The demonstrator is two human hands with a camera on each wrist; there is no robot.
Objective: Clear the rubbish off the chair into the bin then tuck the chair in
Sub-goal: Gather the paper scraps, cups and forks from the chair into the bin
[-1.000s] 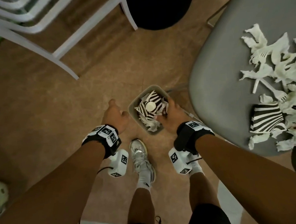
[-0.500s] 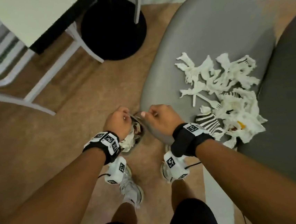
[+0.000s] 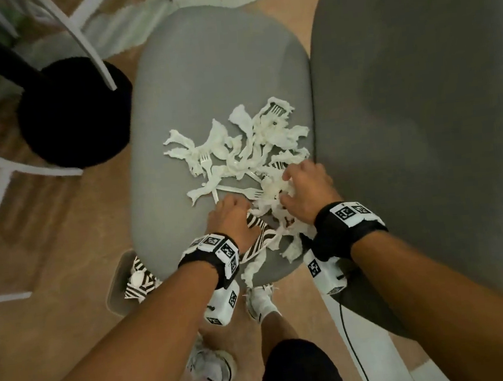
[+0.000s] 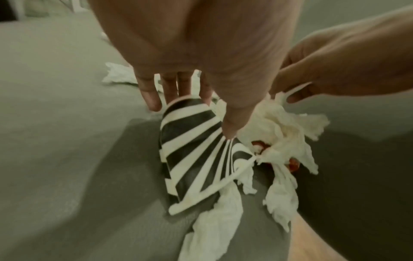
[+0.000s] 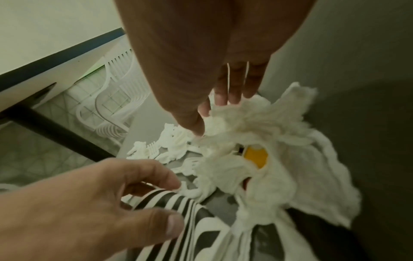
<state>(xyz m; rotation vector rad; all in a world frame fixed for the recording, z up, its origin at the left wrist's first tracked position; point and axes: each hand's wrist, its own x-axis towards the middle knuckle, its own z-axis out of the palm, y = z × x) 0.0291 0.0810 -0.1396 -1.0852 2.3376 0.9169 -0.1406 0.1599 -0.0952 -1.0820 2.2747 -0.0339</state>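
Both hands have left the bin (image 3: 117, 290), now at lower left, for the chair (image 3: 202, 72); left hand (image 3: 231, 220) pinches the striped plate (image 4: 192, 155), right hand (image 3: 307, 192) closes on the tissue wad (image 5: 257, 141) mid-frame. Best I bunch plenty and lift together

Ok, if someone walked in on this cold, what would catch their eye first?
Probably the heap of torn white tissue and plastic forks strewn over the grey chair seat. Next, both hands working at its near edge: the left hand pinches a black-and-white striped paper plate, while the right hand gathers a tissue wad. On the floor at the seat's near left corner, a small bin already holds striped rubbish.
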